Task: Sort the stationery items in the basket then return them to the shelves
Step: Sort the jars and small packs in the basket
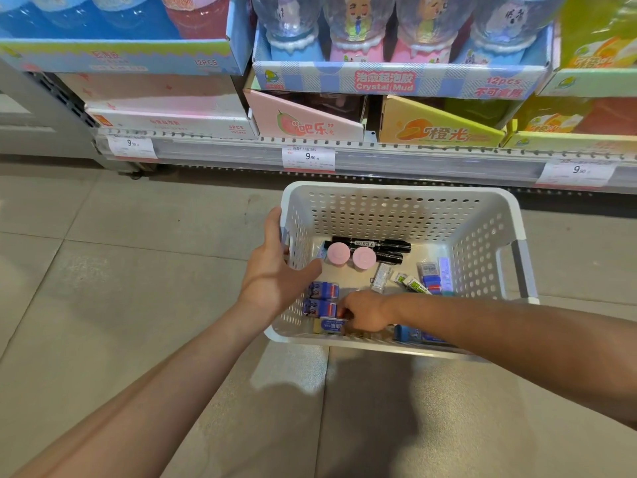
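Note:
A white perforated basket (396, 208) stands on the floor below the shelf. My left hand (272, 267) grips its left wall, thumb inside and fingers outside. My right hand (365, 313) reaches down inside at the near left, fingers curled on a small blue and yellow pack (329, 326). Next to it lie two blue eraser packs (320, 298). Two black markers (375, 250) and two pink round-capped items (351, 256) lie at the back. Small white and blue packs (424, 279) lie at the right. More blue packs (413, 334) sit under my right forearm.
A shelf edge (379, 157) with price tags runs across just behind the basket. Above it stand display boxes of toy slime, pink (306, 122) and yellow (437, 129). Tiled floor (120, 270) extends to the left and toward me.

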